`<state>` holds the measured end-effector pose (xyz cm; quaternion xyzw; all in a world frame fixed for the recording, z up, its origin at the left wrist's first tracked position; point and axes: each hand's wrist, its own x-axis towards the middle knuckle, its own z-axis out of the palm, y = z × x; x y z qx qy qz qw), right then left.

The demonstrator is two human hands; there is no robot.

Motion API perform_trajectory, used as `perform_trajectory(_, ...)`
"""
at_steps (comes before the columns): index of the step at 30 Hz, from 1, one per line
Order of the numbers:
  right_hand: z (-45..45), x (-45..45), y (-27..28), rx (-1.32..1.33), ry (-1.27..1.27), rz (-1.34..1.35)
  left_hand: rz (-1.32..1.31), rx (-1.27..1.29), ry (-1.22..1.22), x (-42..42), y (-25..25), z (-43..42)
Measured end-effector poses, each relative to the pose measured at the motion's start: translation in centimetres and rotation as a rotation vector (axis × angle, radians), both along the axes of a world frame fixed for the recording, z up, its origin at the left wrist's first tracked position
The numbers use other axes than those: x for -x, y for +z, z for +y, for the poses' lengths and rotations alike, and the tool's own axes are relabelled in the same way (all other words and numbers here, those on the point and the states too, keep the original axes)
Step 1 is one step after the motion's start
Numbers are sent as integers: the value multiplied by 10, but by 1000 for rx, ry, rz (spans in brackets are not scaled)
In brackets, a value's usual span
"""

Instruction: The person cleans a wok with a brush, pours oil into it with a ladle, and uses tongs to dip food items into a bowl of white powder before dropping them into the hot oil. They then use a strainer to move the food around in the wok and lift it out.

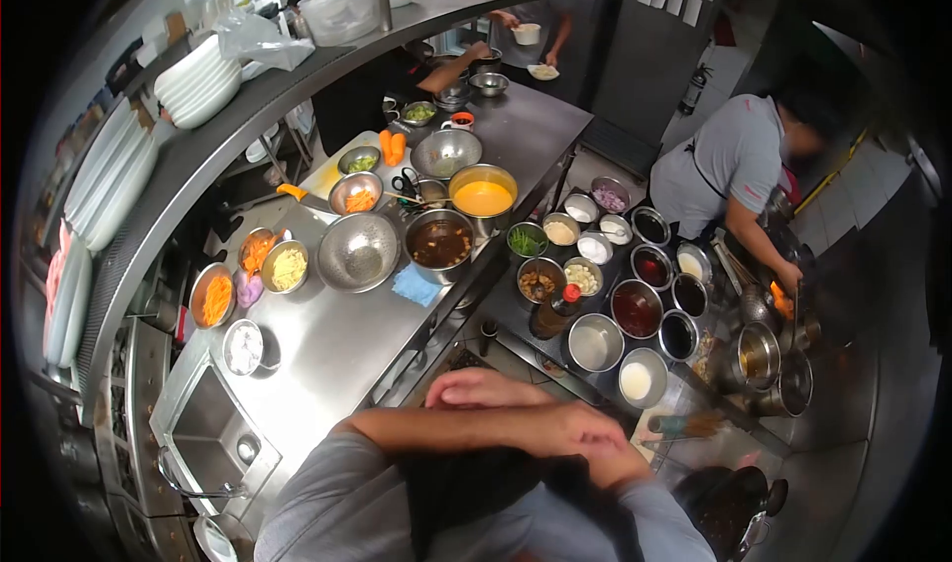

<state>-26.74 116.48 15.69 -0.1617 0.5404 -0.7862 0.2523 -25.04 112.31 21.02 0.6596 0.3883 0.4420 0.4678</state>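
My arms are folded across my body. My left hand (587, 429) lies on my right forearm, a little blurred, its fingers resting loosely on the arm. Above my left forearm shows my right hand (476, 388), relaxed and partly hidden by that arm. Neither hand holds an object. Just ahead of them are a dark bottle with a red cap (557, 312), a steel pot of pale liquid (596, 343) and a container of white liquid (642, 379). A pot of dark broth (439, 248) stands on the steel counter (327, 339), beside a blue cloth (415, 284).
A co-worker (719, 166) leans over pans at the right; another person's hands (551, 57) hold dishes at the back. Bowls of shredded carrot (214, 299), a pot of orange liquid (483, 198) and a sink (213, 433) are left. Stacked plates (198, 81) line the shelf.
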Motion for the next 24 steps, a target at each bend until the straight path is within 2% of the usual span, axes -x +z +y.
perform_trajectory(1, -5, -1, -10, -28, 17, 8, -2, -33, -87, -10, -3, 2)
perform_trajectory(4, 0, -13, -15, -82, 33, 50, 11, -97, -117, -24, -32, 3)
perform_trajectory(6, 11, -34, -12, -115, 20, 83, -47, -13, -108, -21, -24, -3)
perform_trajectory(7, 14, -53, -11, -108, -192, 72, 41, -15, -59, -17, -20, -7)
perform_trajectory(9, 24, -64, -13, -106, -395, 58, 123, -19, 0, -11, -11, -14)
perform_trajectory(11, 37, -53, -28, -130, -181, -148, 110, 85, -74, -8, -10, -20)
perform_trajectory(12, 35, -51, -37, -137, -169, -152, 104, 80, -62, -7, -15, -22)
perform_trajectory(14, 28, -48, -57, -42, -208, -155, 71, -171, -47, -8, -32, -25)
perform_trajectory(15, 25, -43, -62, -46, -195, -162, 64, -173, -34, -5, -35, -29)
perform_trajectory(17, 18, -33, -69, 117, -157, -41, 95, -219, -49, 2, -39, -36)
perform_trajectory(20, -22, -26, 5, 128, -217, -74, 13, -278, -27, 10, -31, -55)
perform_trajectory(22, -38, -20, 23, 100, -213, -165, 29, -211, -74, 15, -46, -60)
perform_trajectory(24, -48, -13, 13, 73, -195, -256, 43, -140, -110, 23, -55, -73)
